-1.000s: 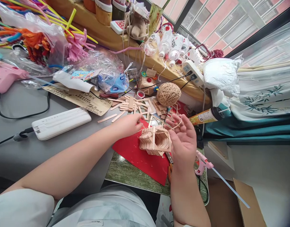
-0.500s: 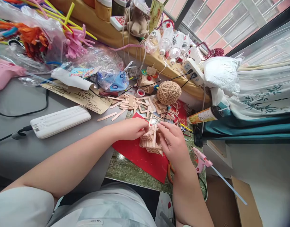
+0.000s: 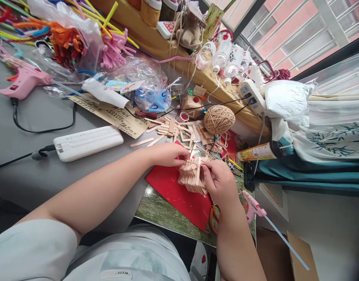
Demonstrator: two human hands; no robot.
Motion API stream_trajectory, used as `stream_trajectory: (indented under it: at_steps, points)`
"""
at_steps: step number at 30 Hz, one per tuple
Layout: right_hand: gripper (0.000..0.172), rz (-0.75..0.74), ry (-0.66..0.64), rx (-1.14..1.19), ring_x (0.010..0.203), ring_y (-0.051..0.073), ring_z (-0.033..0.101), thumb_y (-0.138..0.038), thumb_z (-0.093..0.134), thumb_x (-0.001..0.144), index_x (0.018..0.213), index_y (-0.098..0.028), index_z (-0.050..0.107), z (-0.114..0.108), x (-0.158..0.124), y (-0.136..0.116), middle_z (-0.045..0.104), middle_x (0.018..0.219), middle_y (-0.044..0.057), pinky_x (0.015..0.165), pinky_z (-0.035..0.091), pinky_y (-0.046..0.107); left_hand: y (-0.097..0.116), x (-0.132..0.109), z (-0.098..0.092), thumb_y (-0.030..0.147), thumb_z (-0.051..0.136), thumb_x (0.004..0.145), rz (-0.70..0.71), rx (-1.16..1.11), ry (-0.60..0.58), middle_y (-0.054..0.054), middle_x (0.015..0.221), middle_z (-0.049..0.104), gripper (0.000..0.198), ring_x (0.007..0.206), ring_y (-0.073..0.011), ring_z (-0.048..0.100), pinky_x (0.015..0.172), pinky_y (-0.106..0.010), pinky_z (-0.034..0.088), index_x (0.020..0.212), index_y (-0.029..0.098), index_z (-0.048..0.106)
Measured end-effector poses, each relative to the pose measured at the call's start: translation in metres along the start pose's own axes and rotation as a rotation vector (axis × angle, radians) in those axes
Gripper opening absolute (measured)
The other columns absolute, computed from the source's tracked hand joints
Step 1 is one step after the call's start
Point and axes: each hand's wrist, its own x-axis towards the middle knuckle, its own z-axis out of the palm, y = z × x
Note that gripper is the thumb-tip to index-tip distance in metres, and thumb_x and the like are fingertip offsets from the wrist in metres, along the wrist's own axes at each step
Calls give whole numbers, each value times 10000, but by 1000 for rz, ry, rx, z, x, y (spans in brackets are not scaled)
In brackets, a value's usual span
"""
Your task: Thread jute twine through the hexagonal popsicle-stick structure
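My left hand (image 3: 170,154) and right hand (image 3: 220,180) curl in from either side, fingers pinching the stick house (image 3: 192,176) over the bench (image 3: 27,171).

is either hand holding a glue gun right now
No, the left hand and right hand both hold the stick house, while the near glue gun and far glue gun lie untouched.

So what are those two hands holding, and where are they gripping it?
A small craft-stick structure, above the red sheet. The left hand pinches its top left edge; the right hand grips its top right side.
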Motion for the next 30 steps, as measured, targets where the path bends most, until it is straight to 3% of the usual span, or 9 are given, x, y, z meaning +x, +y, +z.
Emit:
stream_trajectory:
  at_steps: [8,13,19,24,30]
  points:
    - [122,20,54,16,930,262,636,-233,545,1093,1083,-249,666,5,-3,2,722,986,73,869,494,437,2,2,8,287,596,940,73,71,42,-47,860,686,109,739,-194,566,659,-325,384,852,221,597]
    - [119,26,47,32,940,260,638,-234,543,1094,1093,-246,662,4,-3,3,717,988,73,874,492,438,5,2,9,358,538,1010,-16,154,22,-45,881,705,160,723,-205,581,635,-337,348,926,233,594]
    - [134,53,12,40,895,249,618,-254,523,1096,1022,-249,634,3,-1,3,685,948,60,850,476,427,6,1,11,392,509,1035,-103,96,5,-38,958,742,206,744,-202,611,638,-317,361,1118,245,627]
    - [259,95,1,99,797,214,565,-298,515,1116,870,-250,581,-1,0,3,605,818,20,771,435,385,3,-2,3,377,558,987,-79,-36,-33,-10,965,746,173,831,-185,636,693,-291,397,998,244,668]
    - [387,169,14,161,699,190,531,-396,591,1105,750,-250,543,0,0,3,562,711,-8,706,407,362,-3,1,3,496,528,1020,-104,-24,-15,-12,792,684,357,677,-167,524,634,-313,342,811,218,608]
